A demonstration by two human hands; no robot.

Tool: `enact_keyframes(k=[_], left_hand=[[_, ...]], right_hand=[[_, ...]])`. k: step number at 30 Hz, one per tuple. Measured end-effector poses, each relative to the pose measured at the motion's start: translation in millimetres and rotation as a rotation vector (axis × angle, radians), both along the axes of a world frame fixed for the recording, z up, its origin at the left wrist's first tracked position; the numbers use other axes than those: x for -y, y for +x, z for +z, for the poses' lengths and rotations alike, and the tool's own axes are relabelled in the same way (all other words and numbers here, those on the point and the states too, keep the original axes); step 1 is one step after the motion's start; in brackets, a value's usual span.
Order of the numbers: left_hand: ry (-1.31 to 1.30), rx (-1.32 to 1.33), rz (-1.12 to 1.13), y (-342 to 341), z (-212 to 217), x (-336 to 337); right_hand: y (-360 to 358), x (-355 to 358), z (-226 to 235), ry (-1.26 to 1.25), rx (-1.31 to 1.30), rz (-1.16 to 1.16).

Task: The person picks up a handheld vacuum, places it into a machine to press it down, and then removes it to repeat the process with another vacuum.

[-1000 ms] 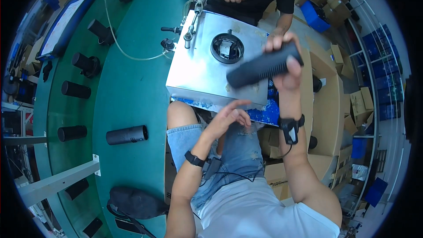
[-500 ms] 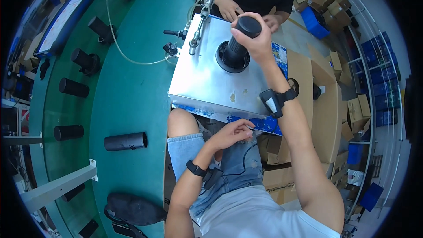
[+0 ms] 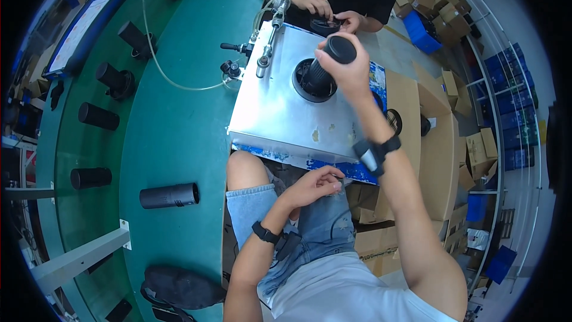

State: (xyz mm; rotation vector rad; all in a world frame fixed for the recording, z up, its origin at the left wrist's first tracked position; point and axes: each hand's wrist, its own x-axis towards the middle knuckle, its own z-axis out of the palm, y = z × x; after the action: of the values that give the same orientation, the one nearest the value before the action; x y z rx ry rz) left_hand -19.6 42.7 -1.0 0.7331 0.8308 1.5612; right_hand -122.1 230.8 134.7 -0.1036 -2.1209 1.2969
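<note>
Green conveyor belt (image 3: 173, 143), left, carries black cylindrical tubes (image 3: 170, 195). Left hand (image 3: 316, 182) rests on the lap, fingers curled, pinching something small I cannot tell. Right hand (image 3: 351, 74), fingers wrapped tight, holds a black ribbed plastic tube (image 3: 325, 68) upright in the round socket of a silver metal fixture plate (image 3: 286, 119). Seating step, by the look; pressing straight down comes next. Cardboard boxes (image 3: 453, 89) crowd the right.

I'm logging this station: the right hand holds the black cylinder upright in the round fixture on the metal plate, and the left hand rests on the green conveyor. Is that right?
Not quite. The head view shows the left hand resting on the person's lap, at the near edge of the metal plate, not on the green conveyor. The right hand does hold the black cylinder upright in the round fixture.
</note>
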Motion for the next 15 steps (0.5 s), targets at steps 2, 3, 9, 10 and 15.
enact_keyframes(k=[2,3,9,10,15], left_hand=[[-0.045,-0.002,0.030,2,-1,1],[-0.050,0.009,0.032,3,-5,1],[-0.133,-0.118,0.042,8,-2,-1],[-0.052,-0.042,0.050,12,-4,-6],[-0.011,-0.043,-0.053,7,4,-2]], right_hand=[[1,25,-12,0.059,-0.062,-0.179],[-2,35,-19,0.118,-0.126,-0.353],[-12,43,-24,0.075,-0.181,-0.447],[-9,29,-20,-0.061,-0.142,-0.193],[-11,-10,-24,-0.227,-0.018,0.276]])
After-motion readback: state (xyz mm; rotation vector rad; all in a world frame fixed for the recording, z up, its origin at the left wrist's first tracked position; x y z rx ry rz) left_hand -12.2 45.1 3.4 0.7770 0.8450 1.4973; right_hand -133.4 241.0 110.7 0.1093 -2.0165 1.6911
